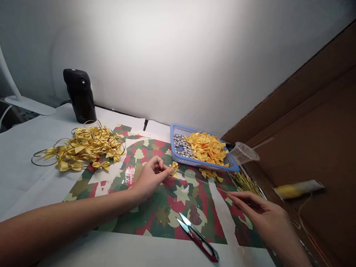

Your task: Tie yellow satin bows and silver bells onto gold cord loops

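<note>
My left hand [151, 176] pinches a small yellow ribbon bow [175, 167] above the red and green patterned paper [167, 207]. A thin gold wire [204, 182] runs from the bow to my right hand [260, 215], whose fingertips are pinched on its other end. Just behind the bow stands a blue tray [178, 158] holding silver bells [182, 145] and a heap of yellow bows [207, 147].
A pile of finished bows on gold wire loops [83, 146] lies at the left. Red-handled snips [198, 236] rest near the front edge. A black device [79, 95] stands at the back, a clear plastic cup [244, 152] lies by the tray, and brown cardboard [314, 129] walls the right.
</note>
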Available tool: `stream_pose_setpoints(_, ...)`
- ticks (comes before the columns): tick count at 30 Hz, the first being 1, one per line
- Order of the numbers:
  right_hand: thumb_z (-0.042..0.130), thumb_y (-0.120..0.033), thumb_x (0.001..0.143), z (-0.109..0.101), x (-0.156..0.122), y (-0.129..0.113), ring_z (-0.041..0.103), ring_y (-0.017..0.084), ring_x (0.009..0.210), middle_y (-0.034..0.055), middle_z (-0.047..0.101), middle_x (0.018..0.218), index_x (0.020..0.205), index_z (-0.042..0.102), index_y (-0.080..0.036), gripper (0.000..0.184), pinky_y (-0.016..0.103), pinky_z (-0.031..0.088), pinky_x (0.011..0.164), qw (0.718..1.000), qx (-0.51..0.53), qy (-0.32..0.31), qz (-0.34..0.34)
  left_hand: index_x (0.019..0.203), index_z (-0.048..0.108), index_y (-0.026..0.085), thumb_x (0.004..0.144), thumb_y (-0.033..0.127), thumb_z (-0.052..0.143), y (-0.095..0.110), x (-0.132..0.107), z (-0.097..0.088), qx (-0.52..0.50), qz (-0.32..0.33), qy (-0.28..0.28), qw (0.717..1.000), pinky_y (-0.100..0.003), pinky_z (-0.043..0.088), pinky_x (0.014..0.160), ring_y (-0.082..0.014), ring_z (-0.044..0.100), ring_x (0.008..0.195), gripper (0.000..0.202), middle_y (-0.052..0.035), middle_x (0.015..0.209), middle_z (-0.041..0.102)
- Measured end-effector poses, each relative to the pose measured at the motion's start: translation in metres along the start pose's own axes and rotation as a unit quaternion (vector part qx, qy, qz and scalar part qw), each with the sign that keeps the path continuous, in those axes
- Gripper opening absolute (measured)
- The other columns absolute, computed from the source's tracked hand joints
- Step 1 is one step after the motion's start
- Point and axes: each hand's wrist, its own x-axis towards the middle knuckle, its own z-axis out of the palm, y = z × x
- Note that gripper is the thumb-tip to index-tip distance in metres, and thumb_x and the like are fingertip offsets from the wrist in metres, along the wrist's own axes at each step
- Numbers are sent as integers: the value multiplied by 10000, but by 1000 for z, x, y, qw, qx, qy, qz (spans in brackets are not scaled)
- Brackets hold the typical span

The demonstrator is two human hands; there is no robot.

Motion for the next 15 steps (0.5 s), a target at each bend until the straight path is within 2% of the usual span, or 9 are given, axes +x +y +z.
stream_pose_setpoints(2,694,-440,626,-9,-4,2,690,202,632,34,741,708,663,749,-227,223,200,552,542,999,-24,33,12,670,361,211,694,331,688,1,0,1,-3,-4,0,1000,-268,437,645,-143,579,711,349,35,651,527)
stream_pose_setpoints(5,735,-437,566,-15,-10,-3,683,191,595,27,724,648,638,755,-229,221,167,526,470,998,-30,45,26,673,368,213,680,340,701,3,1,1,-22,0,-7,1000,-270,440,650,-145,587,706,356,25,670,551)
stream_pose_setpoints(7,766,-432,545,-14,-11,-11,672,181,566,30,716,627,633,755,-221,229,160,511,430,999,8,32,29,669,379,211,675,332,708,4,1,1,-31,-2,-10,999,-271,439,656,-144,587,700,350,23,663,559)
stream_pose_setpoints(10,814,-411,544,-5,-11,-27,653,141,550,25,706,614,621,743,-209,228,153,542,496,992,126,-2,27,657,394,206,668,308,721,6,1,2,-46,-18,-14,999,-265,436,658,-132,575,685,342,26,638,561)
stream_pose_setpoints(12,848,-423,507,5,-8,-40,624,101,511,3,680,563,619,735,-213,263,124,529,476,969,243,12,26,657,402,201,662,301,733,7,1,3,-62,-31,-34,997,-261,437,651,-126,573,681,345,16,669,595)
stream_pose_setpoints(15,887,-409,442,26,-4,-59,589,44,448,-35,654,520,581,708,-221,294,63,479,422,910,412,29,40,668,431,194,655,299,749,7,0,4,-76,-38,-73,994,-253,430,626,-110,562,648,335,15,691,615)
